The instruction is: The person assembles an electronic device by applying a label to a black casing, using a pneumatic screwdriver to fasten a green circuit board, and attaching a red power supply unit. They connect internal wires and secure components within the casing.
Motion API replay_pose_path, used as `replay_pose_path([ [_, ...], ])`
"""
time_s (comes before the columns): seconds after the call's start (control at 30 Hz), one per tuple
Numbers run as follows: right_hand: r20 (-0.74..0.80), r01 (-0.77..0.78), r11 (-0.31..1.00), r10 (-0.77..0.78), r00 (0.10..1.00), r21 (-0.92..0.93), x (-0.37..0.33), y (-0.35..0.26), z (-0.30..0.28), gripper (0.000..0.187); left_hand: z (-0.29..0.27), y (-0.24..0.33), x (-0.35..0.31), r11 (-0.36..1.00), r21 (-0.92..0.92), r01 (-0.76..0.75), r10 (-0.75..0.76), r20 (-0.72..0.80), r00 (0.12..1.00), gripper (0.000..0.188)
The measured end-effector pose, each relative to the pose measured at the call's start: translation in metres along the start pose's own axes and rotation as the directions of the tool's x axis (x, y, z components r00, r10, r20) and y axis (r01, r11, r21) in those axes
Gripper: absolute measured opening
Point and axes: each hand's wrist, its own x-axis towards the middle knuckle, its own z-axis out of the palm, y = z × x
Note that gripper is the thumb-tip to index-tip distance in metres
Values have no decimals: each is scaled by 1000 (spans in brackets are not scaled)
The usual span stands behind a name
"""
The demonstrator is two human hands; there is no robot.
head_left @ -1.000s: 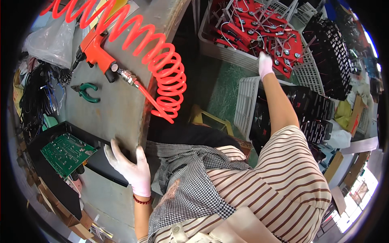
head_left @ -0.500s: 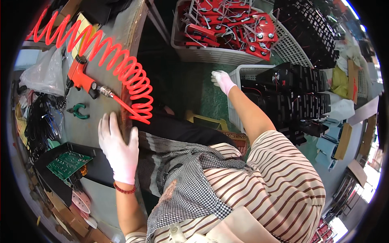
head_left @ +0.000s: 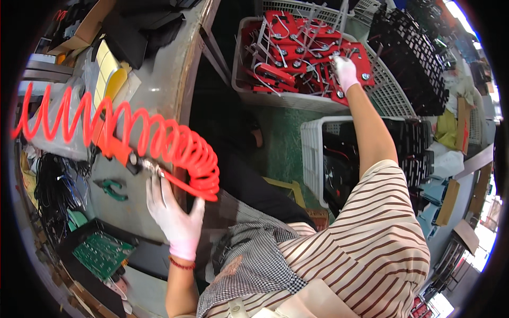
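My left hand [head_left: 175, 217], in a white glove with a pink cuff, rests at the worktable's edge with its fingers spread, holding nothing. Its fingertips are close to the metal coupling of a red pistol-shaped air tool [head_left: 121, 152], whose red coiled hose [head_left: 167, 140] arches above. Green-handled pliers [head_left: 112, 189] lie nearby on the table. Further away on the right, my right hand [head_left: 345, 71], gloved too, reaches into a pale plastic crate [head_left: 297, 100] heaped with red panels [head_left: 283, 26] carrying white wires. Its fingers curl at a red panel; what they grip is hidden.
A white crate [head_left: 313, 159] of black parts stands under my right arm. Perforated black panels [head_left: 408, 58] lean behind. On the worktable [head_left: 180, 69] are a green circuit board [head_left: 101, 253] in a black tray, bundled black cables [head_left: 55, 185] and a yellow-and-white sheet [head_left: 108, 79].
My right hand has moved from beside the white crate up into the crate of red panels, its fingers now curled. My left hand stays spread near the table's edge, now closer to the hose coupling.
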Motion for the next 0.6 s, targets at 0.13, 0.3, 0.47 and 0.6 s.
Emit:
replay_pose_path([
  [0.13,112,-353,865,335,935,356,66,-31,39,39,1,-1,-1,997,8,75,-75,69,995,89],
  [0.3,82,-310,764,321,943,566,134,8,78,45,0,-11,-9,994,-4,107,-106,137,985,92],
  [0.47,79,-396,651,460,884,648,158,19,85,42,18,-7,-12,990,80,112,-109,-41,993,91],
  [0.6,221,-494,565,483,847,661,192,54,51,28,31,-17,6,995,18,96,-94,-120,988,90],
])
